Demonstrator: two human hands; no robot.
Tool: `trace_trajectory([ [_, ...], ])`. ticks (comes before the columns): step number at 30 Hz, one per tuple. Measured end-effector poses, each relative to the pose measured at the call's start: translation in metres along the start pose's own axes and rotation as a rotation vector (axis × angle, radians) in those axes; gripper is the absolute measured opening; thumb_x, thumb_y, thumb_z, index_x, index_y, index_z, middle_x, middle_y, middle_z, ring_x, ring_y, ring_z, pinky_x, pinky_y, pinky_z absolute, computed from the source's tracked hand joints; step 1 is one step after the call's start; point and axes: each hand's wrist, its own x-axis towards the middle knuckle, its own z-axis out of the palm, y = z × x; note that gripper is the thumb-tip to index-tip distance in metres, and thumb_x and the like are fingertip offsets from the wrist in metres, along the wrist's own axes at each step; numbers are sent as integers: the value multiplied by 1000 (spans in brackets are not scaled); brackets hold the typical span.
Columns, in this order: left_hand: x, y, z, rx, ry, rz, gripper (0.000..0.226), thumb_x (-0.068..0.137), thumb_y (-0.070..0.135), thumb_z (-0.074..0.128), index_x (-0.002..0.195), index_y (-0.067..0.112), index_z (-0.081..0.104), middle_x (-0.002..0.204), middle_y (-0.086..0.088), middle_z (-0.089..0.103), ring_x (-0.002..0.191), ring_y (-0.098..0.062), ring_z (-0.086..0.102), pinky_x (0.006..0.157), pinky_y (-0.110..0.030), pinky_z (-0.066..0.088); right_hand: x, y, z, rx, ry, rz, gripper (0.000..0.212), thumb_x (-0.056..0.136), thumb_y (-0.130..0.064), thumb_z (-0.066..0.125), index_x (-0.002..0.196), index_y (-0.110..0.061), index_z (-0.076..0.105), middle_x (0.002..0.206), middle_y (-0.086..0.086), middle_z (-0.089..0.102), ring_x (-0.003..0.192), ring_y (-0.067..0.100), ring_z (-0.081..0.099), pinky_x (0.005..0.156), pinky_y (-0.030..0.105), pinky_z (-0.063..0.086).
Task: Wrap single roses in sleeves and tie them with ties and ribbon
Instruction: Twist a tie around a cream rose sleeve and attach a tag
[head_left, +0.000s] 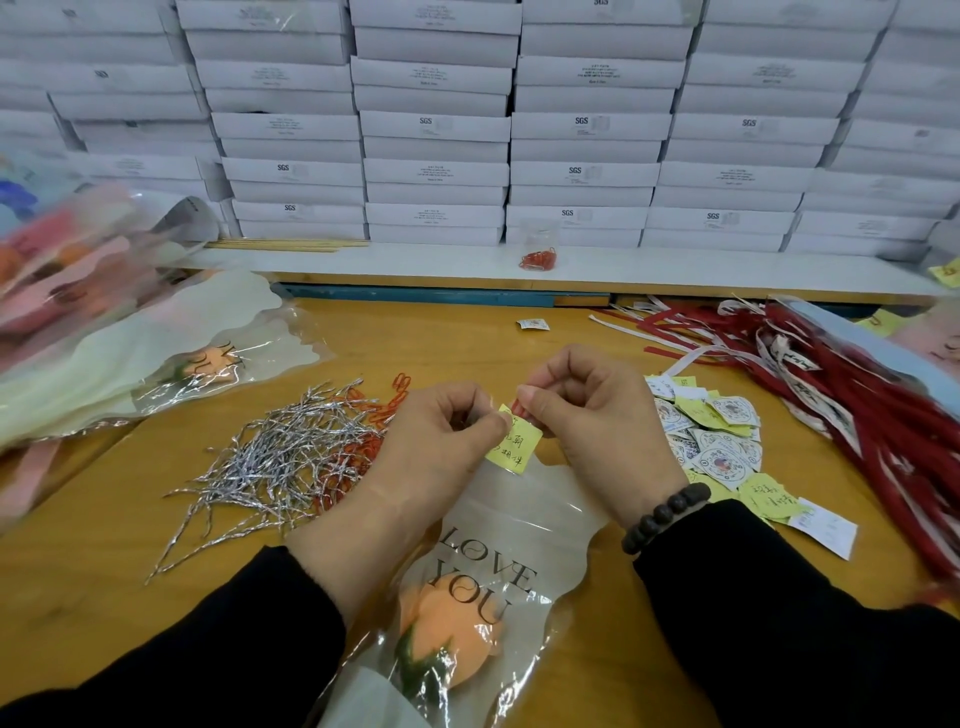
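Where the head view looks down at the middle of the frame, the left hand (441, 436) pinches a yellow note (514, 441) at the top edge of a clear sleeve (524, 525), its fingers curled round the paper. The right hand (587, 410), just beside it, pinches a red paper clip (519, 406) onto the upper edge of that note, fingers curled and closed on the clip. A dark bead bracelet (665, 514) circles the right wrist.

The sleeve, printed "LOVE YOU", lies on the bench (441, 332) and runs from the hands to the lower edge of the frame; inside it, at lower centre, sits an orange rose (457, 623).

Left of centre a heap of silver ties (280, 452) spreads over the bench, with loose red clips (374, 410) along its right edge, close to the left hand. At the left edge of the frame lie finished wrapped roses (104, 332) in pale sleeves. Right of the hands a pile of paper tags (711, 441) lies near the right wrist, and red ribbons (857, 395) fan toward the right edge.

Bare bench shows above the hands, up to a white shelf (675, 270) carrying a small clip jar (540, 244). Stacked white boxes (436, 124) fill the top of the frame.
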Motion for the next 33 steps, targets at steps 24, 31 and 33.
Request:
trace_trajectory([
  [24, 1, -6, -3, -118, -21, -20, 22, 87, 10, 63, 65, 6, 60, 72, -18, 53, 69, -24, 48, 69, -39, 36, 4, -3, -4, 221, 52, 24, 12, 91, -2, 53, 81, -9, 57, 65, 0, 69, 57, 7, 63, 51, 15, 48],
  [31, 2, -6, -4, -143, -43, -32, 27, 87, 11, 63, 60, 17, 64, 69, -14, 54, 64, -20, 50, 60, -30, 38, 5, -1, -7, 317, 12, 61, 9, 90, 0, 54, 86, -9, 56, 66, 2, 70, 59, 7, 64, 54, 14, 49],
  [33, 2, -6, -4, -149, -50, -33, 28, 87, 12, 63, 60, 19, 65, 69, -13, 55, 65, -21, 50, 60, -30, 38, 5, -1, -7, 336, -6, 73, 11, 88, 2, 55, 89, -8, 57, 68, 2, 71, 60, 6, 64, 56, 14, 49],
])
